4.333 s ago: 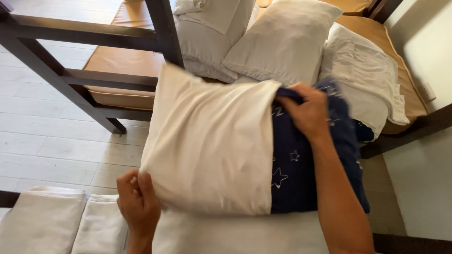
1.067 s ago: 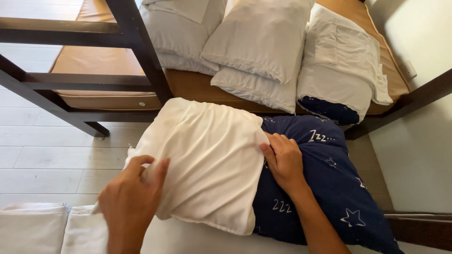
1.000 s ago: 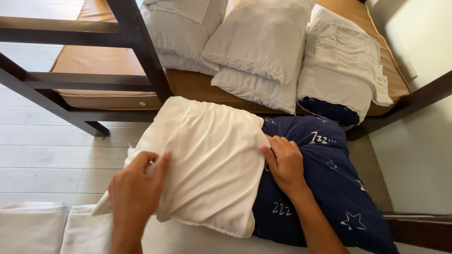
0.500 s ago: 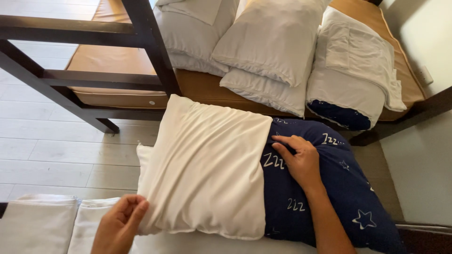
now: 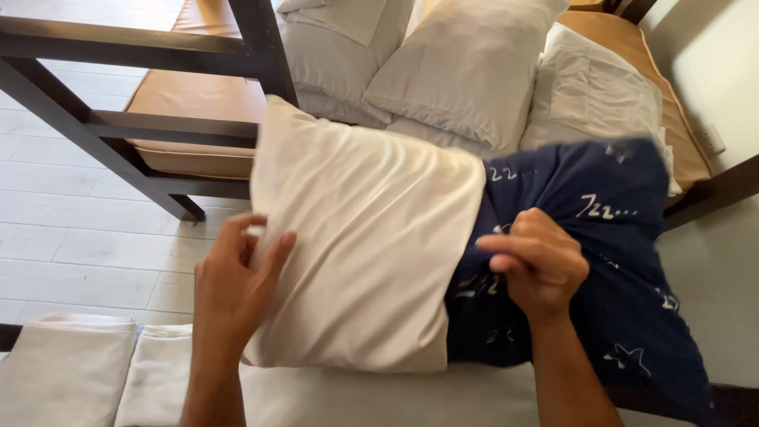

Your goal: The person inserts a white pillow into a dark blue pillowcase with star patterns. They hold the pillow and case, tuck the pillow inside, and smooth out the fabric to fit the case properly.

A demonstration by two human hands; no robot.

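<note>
A cream pillow (image 5: 364,245) lies across the bed in front of me, its right end inside a dark blue pillowcase (image 5: 624,300) printed with white stars and letters. My left hand (image 5: 237,285) presses against the pillow's left edge, fingers spread on the fabric. My right hand (image 5: 538,265) is closed on a bunch of the blue pillowcase near its opening, just right of the cream part. The pillow is tilted up off the white sheet (image 5: 356,399).
Several grey-white pillows (image 5: 466,71) are piled on a tan mattress (image 5: 190,99) behind. A dark wooden bunk frame (image 5: 118,126) crosses the upper left over a pale plank floor (image 5: 71,237). Folded white linens (image 5: 71,372) lie at the lower left. A wall (image 5: 727,71) stands to the right.
The pillow has been lifted and turned toward me. My left hand rose from below the pillow to its left edge. My right hand went from flat on the pillowcase to bunching the blue fabric.
</note>
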